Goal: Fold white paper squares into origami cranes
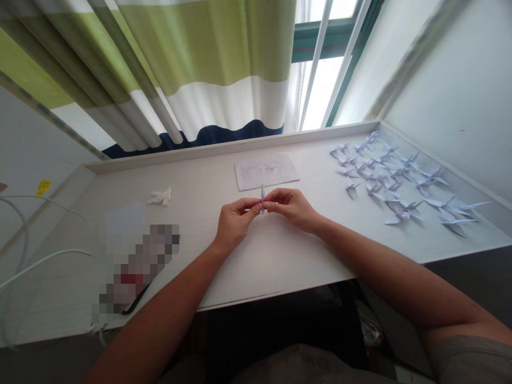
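A small piece of folded white paper [263, 195] stands upright between my two hands, seen nearly edge-on above the middle of the desk. My left hand [239, 218] pinches it from the left, thumb and fingertips together. From the right, my right hand [290, 206] grips it the same way, the fingers closed on it. Just beyond the fingers lies a printed sheet [266, 172] with a table and handwriting on it. Parts of the folded paper are hidden by my fingertips.
Many folded paper cranes [376, 178] cover the desk's right side. At left are a crumpled tissue [160, 197], pale paper sheets [126, 220], a blurred-out object [140, 269] and white cables [48, 261]. A raised rim [240, 144] borders the white desk [256, 266] below a curtain [224, 48].
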Available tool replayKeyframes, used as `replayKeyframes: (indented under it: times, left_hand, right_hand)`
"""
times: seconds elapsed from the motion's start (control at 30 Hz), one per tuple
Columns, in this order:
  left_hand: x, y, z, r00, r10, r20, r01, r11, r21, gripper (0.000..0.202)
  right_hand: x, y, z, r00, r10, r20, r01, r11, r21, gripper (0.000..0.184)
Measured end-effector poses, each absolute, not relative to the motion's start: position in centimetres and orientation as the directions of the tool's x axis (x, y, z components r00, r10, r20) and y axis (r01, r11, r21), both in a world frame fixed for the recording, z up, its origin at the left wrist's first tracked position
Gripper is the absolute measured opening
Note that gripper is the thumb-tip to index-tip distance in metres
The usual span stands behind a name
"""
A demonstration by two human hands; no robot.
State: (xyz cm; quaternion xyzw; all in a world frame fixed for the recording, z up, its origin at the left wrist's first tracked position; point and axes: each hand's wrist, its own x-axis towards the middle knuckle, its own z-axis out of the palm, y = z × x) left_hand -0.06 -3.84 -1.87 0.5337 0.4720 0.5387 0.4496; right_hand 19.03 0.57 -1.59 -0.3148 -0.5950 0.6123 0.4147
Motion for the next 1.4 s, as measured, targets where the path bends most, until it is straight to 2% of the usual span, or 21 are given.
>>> replayKeyframes:
  times: [0.13, 0.3, 0.5, 0.63, 0.9, 1.1, 1.23, 1.4]
  left_hand:
    - [0.0, -3.8, -2.0, -0.041, 0.983, 0.178, -0.007, -0.179, 0.984, 0.028]
    - [0.0, -3.8, -2.0, -0.037, 0.978, 0.207, 0.062, -0.205, 0.977, 0.023]
    - [0.0, -3.5, -2.3, -0.041, 0.949, 0.313, 0.165, -0.302, 0.939, 0.022]
    - [0.1, -3.6, -2.2, -0.026, 0.933, 0.358, 0.203, -0.346, 0.916, 0.023]
    - [0.0, -3.8, -1.8, -0.07, 0.952, 0.298, 0.226, -0.276, 0.934, 0.023]
    - [0.1, -3.7, -1.9, -0.067, 0.946, 0.316, 0.216, -0.296, 0.93, 0.017]
    - [0.2, -3.9, -1.6, -0.079, 0.944, 0.32, 0.287, -0.286, 0.914, 0.016]
    - [0.3, -4.2, -1.3, -0.072, 0.94, 0.332, 0.347, -0.288, 0.892, 0.016]
  right_hand:
    - [19.0, 0.6, -1.8, -0.459, 0.878, 0.133, -0.132, 0.081, -0.988, 0.036]
    - [19.0, 0.6, -1.8, -0.427, 0.892, 0.146, -0.105, 0.112, -0.988, 0.036]
    - [19.0, 0.6, -1.8, -0.382, 0.905, 0.185, -0.033, 0.187, -0.982, 0.035]
    - [19.0, 0.6, -1.8, -0.379, 0.908, 0.176, -0.048, 0.171, -0.984, 0.034]
    - [19.0, 0.4, -1.5, -0.367, 0.918, 0.152, -0.052, 0.143, -0.988, 0.033]
    - [19.0, 0.4, -1.6, -0.389, 0.907, 0.162, -0.147, 0.113, -0.983, 0.035]
    - [18.9, 0.4, -1.7, -0.365, 0.92, 0.141, -0.095, 0.114, -0.989, 0.035]
    - [18.7, 0.4, -1.6, -0.333, 0.924, 0.188, -0.081, 0.171, -0.982, 0.036]
